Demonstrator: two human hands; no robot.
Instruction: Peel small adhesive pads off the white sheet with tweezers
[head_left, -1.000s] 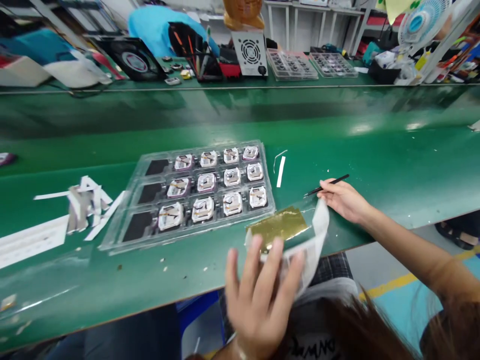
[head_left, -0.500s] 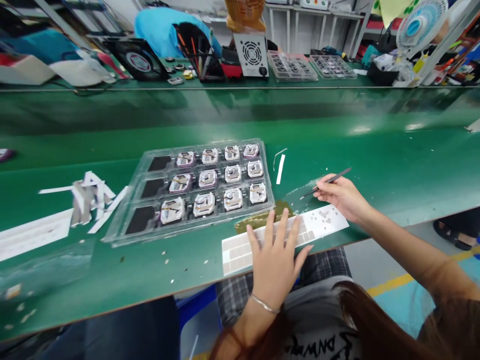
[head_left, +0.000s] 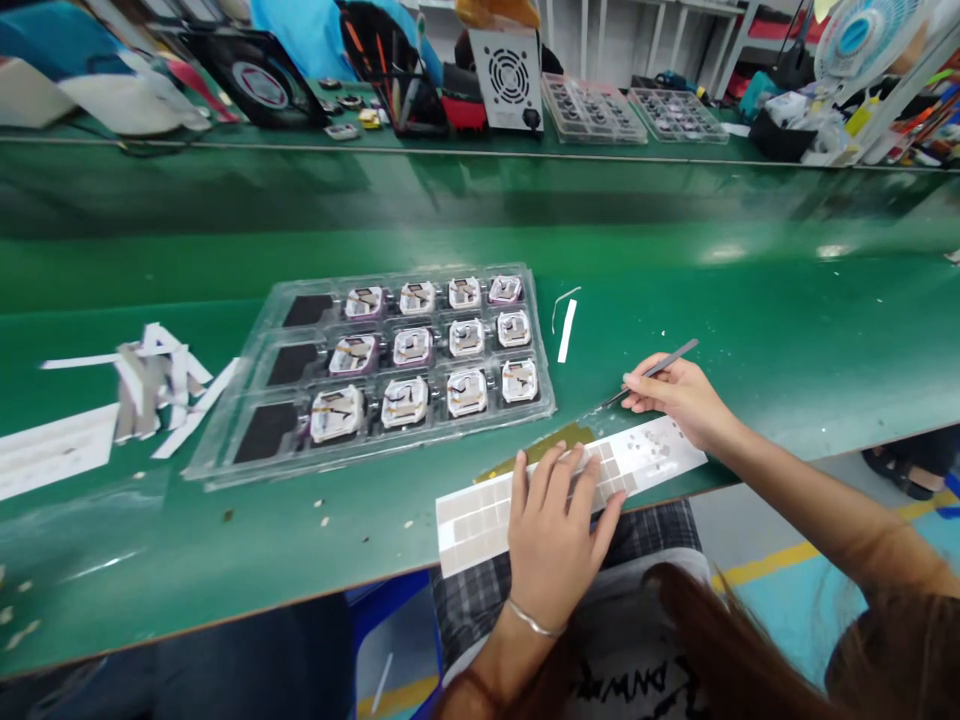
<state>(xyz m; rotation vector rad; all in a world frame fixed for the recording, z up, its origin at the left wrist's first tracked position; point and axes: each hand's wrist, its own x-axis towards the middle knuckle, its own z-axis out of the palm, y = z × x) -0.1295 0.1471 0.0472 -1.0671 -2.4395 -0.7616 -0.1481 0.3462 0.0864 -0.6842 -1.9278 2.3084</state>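
Note:
My left hand (head_left: 559, 520) lies with its fingers spread on a white sticker sheet (head_left: 480, 520) printed with rows of grey-beige squares. In my right hand (head_left: 679, 395) is a pair of dark tweezers (head_left: 660, 365), pinched between thumb and fingers. The tweezers' tip points down and left, close to the green bench just behind the sheet. Small loose grey pieces (head_left: 656, 445) are scattered over the sheet's right end. Partly under the sheet's back edge sits an olive-yellow strip (head_left: 525, 455). Whether the tip grips anything is too small to tell.
Left of the sheet stands a clear plastic tray (head_left: 405, 435) with several white-framed watch-like parts. White paper strips (head_left: 161, 385) are heaped at the far left. A narrow white strip (head_left: 568, 330) lies right of the tray. A shelf (head_left: 300, 150) with tools and trays runs along the back.
The left fingers have drawn slightly closer together, and the sheet's left end has shifted a little toward me. The right hand still holds the tweezers near the same spot. The camera view has shifted slightly.

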